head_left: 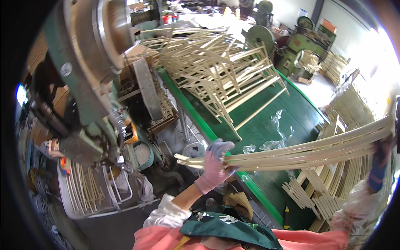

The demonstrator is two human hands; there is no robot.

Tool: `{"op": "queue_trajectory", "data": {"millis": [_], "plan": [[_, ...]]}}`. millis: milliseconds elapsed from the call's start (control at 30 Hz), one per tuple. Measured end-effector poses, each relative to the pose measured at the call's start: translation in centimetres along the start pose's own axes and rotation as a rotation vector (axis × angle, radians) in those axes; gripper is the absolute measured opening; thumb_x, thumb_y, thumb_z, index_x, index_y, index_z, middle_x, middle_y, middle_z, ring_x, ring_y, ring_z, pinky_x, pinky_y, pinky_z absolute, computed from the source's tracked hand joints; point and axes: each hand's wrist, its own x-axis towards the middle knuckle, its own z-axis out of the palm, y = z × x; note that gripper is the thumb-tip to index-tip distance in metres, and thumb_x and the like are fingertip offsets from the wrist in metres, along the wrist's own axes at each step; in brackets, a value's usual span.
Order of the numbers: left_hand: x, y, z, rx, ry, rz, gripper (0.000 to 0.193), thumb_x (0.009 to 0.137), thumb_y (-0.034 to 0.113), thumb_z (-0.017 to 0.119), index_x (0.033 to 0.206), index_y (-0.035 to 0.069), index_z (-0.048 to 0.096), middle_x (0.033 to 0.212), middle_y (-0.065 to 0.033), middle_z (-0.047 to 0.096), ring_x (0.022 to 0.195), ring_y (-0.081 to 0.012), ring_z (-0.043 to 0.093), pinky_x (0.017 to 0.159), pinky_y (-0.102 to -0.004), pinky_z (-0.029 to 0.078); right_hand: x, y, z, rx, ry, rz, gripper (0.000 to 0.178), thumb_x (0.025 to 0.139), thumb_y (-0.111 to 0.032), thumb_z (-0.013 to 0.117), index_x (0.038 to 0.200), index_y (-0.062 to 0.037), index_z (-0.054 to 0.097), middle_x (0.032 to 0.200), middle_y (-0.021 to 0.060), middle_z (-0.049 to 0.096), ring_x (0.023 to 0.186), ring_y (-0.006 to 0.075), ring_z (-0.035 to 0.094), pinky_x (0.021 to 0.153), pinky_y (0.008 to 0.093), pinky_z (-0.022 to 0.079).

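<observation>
A bundle of long cream-coloured strips (300,157) is held up in front of me, bowing slightly upward toward the right. My left hand (213,161), in a pale pink work glove, is closed round the bundle near its left end, and a few strip tips poke out past it. At the far right, my right hand (382,152) grips the other end; its dark and blue glove is dim and partly blurred. Below the bundle, more strips (321,193) lie stacked in rows on the right part of a green-topped table (208,109).
A large loose heap of strips (216,62) covers the table's far end. Clear plastic film (273,144) lies on the green top. A heavy green press (79,83) rises at the left, above a grey tray (79,214) holding thin rods. A green machine (298,48) stands beyond the table.
</observation>
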Motion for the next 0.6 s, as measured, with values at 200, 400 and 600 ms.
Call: {"op": "queue_trajectory", "data": {"millis": [200, 400, 600], "plan": [[-8.2, 2.2, -5.4, -0.099, 0.043, -0.296, 0.075, 0.076, 0.043, 0.065, 0.130, 0.001, 0.035, 0.120, -0.0188, 0.047, 0.114, -0.0349, 0.043, 0.097, -0.0426, 0.032, 2.1, -17.5, 20.4, 0.941, -0.779, 0.033, 0.038, 0.061, -0.018, 0.081, 0.089, 0.0000, 0.063, 0.072, 0.0029, 0.063, 0.070, 0.0041, 0.052, 0.062, 0.0243, 0.046], [-13.0, -0.2, -9.7, -0.735, 0.467, -1.004, 0.043, 0.085, 0.013, 0.061, 0.123, -0.001, 0.047, 0.107, -0.0049, 0.057, 0.096, -0.0101, 0.053, 0.086, -0.0240, 0.041, 0.7, -24.4, 32.0, 1.444, -1.222, 0.094, 0.029, 0.084, -0.012, 0.059, 0.106, 0.0073, 0.057, 0.086, 0.0069, 0.064, 0.072, 0.0114, 0.060, 0.067, 0.0243, 0.050], [-16.3, -2.4, -13.6, -0.802, 0.509, -1.177, 0.035, 0.082, 0.012, 0.063, 0.114, -0.002, 0.057, 0.101, -0.0053, 0.062, 0.091, -0.0109, 0.056, 0.084, -0.0252, 0.043, -1.2, -27.8, 35.9, 1.522, -1.399, 0.190, 0.033, 0.086, -0.011, 0.058, 0.113, 0.0069, 0.053, 0.093, 0.0120, 0.064, 0.082, 0.0206, 0.065, 0.073, 0.0262, 0.051]]}}
